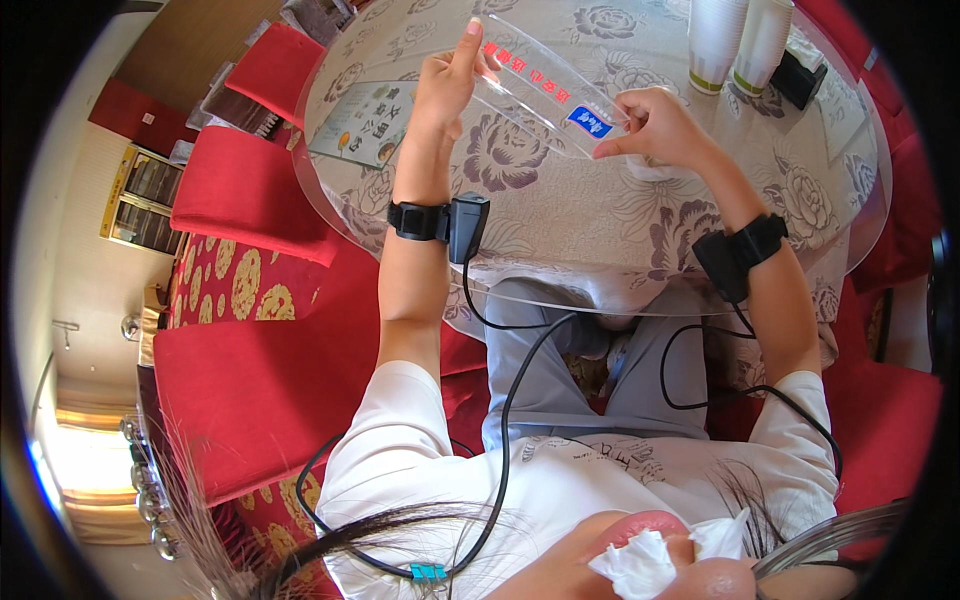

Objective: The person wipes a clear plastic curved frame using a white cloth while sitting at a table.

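Note:
A clear, flat plastic piece [545, 85] with red lettering and a blue label is held up at a slant over the round table [590, 235]. My left hand [447, 85] grips its far left end, the thumb pointing up along the edge. At the near right end, my right hand [662, 125] pinches the corner beside the blue label between thumb and fingers. Whether the piece is a single sheet or a thin box, I cannot tell. Something pale and see-through [660, 172] lies on the table below my right hand.
Two stacks of paper cups [717, 45] stand at the far right, beside a black tissue holder [798, 82]. A printed sheet [362, 125] lies at the table's left. Red chairs [245, 190] surround the table. Black cables [510, 400] run from devices strapped to both forearms.

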{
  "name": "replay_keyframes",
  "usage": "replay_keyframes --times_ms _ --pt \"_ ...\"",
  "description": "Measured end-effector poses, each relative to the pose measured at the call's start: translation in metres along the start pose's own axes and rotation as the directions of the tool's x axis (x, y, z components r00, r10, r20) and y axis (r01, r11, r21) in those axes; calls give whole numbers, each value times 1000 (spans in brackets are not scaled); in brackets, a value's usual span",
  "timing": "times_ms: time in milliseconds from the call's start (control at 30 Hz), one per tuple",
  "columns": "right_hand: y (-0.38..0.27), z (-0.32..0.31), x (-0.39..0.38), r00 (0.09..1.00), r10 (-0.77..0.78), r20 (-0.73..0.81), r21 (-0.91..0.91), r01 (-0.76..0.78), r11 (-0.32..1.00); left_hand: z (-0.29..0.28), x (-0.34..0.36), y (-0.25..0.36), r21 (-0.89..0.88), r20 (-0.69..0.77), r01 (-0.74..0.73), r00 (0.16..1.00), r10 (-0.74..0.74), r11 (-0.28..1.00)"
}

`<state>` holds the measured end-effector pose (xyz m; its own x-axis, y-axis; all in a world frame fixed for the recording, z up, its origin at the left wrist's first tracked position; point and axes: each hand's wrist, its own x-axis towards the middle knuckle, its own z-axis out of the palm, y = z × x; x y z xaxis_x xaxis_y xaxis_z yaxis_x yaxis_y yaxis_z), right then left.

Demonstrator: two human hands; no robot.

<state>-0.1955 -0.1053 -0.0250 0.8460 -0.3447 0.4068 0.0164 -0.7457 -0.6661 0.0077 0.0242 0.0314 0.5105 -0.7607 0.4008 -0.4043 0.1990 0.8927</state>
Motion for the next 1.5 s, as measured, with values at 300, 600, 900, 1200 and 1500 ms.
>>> replay_keyframes --times_ms 300,600,900,1200,1500 --pt "1 0 0 1000 11 4 24 -11 1000 1 8 -19 -196 -208 -14 978 -27 981" --pt "1 -1 0 1000 5 4 12 -5 1000 -9 7 -10 -68 -13 31 999 -32 997" --pt "1 -2 -1 1000 7 -8 3 -7 1000 -7 4 -13 -48 87 52 995 -48 997" --pt "1 -2 1 1000 9 10 13 -9 1000 -9 11 -25 -188 9 147 989 -148 971" --pt "1 -2 0 1000 -14 -3 12 14 1000 -9 10 -23 -225 61 64 997 -51 972"
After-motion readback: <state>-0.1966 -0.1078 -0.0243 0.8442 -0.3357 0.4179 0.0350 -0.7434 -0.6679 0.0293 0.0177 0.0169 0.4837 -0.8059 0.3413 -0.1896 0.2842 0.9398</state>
